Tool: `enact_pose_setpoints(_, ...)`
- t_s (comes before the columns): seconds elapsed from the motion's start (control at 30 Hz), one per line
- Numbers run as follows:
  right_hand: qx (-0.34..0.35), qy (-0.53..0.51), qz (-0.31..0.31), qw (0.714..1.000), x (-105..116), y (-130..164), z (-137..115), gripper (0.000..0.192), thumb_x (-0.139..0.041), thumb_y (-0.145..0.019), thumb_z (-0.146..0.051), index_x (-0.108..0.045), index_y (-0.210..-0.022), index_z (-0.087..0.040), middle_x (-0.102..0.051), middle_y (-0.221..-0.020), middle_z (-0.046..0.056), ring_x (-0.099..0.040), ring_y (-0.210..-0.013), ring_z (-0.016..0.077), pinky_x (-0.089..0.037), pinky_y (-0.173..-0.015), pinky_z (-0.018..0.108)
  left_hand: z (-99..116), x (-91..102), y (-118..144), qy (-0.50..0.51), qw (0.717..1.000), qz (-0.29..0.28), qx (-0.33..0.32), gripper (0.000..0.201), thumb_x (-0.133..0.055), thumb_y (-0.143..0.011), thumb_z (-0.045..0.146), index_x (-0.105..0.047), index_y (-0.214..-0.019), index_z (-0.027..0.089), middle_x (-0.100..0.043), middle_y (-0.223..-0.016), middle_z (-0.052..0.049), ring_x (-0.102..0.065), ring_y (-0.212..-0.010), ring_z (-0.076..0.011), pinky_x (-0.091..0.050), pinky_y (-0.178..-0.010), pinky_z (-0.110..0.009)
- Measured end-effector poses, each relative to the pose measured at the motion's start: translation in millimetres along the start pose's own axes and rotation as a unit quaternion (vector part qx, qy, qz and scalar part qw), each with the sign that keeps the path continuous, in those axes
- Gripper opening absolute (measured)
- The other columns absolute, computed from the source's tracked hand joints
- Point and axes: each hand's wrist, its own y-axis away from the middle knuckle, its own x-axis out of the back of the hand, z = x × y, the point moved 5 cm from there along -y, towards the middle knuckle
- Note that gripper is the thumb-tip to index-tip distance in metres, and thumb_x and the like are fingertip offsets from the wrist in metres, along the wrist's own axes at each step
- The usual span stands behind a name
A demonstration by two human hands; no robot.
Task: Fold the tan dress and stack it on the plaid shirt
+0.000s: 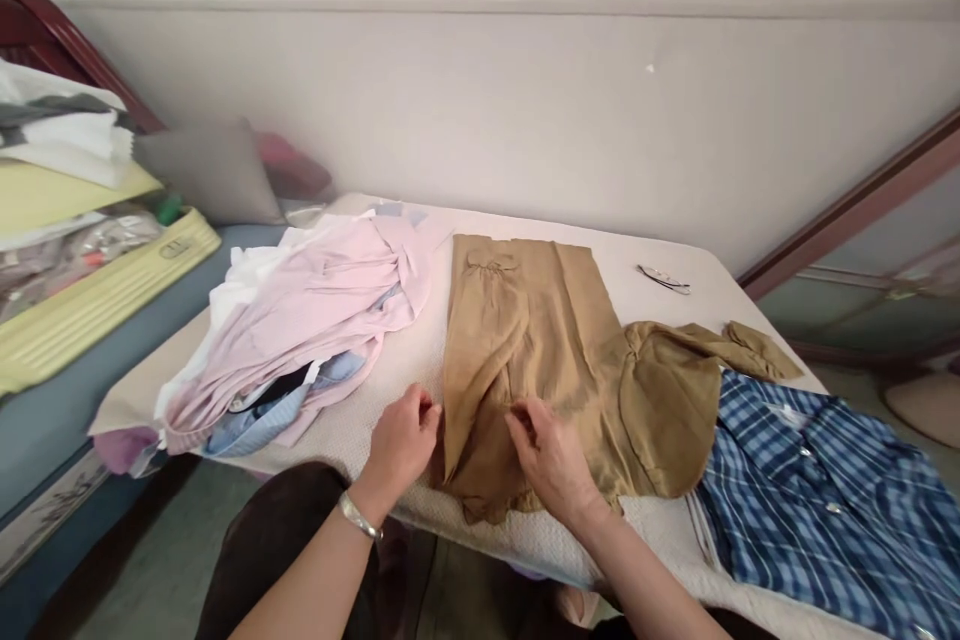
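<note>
A brown long-sleeved blouse (559, 320) lies spread on the bed. One sleeve with a gathered cuff is folded over its left side; the other stretches out to the right. Beside the blouse's left edge is my left hand (405, 435), its fingers curled together. Whether cloth is between those fingertips I cannot tell. My right hand (555, 455) is over the lower middle of the blouse, thumb and fingers pinched at the fabric. A blue plaid shirt (832, 480), collar toward the top, lies at the right beside the outstretched sleeve.
Left of the blouse is a loose pile of pink, white and light-blue clothes (300, 320). Eyeglasses (664, 280) rest on the white bed cover (682, 260) near the wall. A yellow container (112, 290) with packets stands at far left, near a grey cushion (210, 170).
</note>
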Motion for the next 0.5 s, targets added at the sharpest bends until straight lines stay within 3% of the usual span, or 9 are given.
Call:
enact_pose_setpoints(0.17, -0.085, -0.132, -0.029, 0.987, -12.5, -13.4, 7.9, 0.019, -0.055, -0.094, -0.041, -0.060, -0.090, -0.024, -0.071, -0.077, 0.003, -0.069, -0.066, 0.0185, -0.054, -0.063, 0.031, -6.3, -8.3, -6.9, 0.195, 0.981, -0.010, 0.018, 0.024, -0.064, -0.089, 0.043, -0.056, -0.087, 0.020, -0.066, -0.077, -0.002, -0.063, -0.071, -0.0175, -0.043, -0.069, -0.029)
enact_pose_setpoints(0.33, -0.159, -0.247, -0.051, 0.955, -30.8, -26.0, 15.2, 0.026, -0.058, -0.091, -0.047, -0.059, -0.084, -0.022, -0.069, -0.074, 0.003, -0.069, -0.060, 0.0170, -0.056, -0.055, 0.028, -0.2, -24.6, -2.4, 0.277, 0.958, -0.052, 0.052, 0.024, -0.072, -0.077, 0.030, -0.055, -0.090, 0.020, -0.066, -0.075, 0.000, -0.062, -0.071, -0.0164, -0.043, -0.067, -0.027)
enact_pose_setpoints(0.5, -0.214, -0.303, -0.041, 0.928, -39.2, -38.1, 22.0, 0.037, -0.062, -0.091, -0.056, -0.061, -0.085, -0.019, -0.071, -0.081, 0.006, -0.071, -0.062, 0.0157, -0.060, -0.058, 0.028, 2.5, -32.9, 1.2, 0.485, 0.864, -0.075, 0.112, 0.031, -0.075, -0.074, 0.031, -0.058, -0.096, 0.017, -0.069, -0.080, -0.002, -0.064, -0.078, -0.0162, -0.046, -0.072, -0.026)
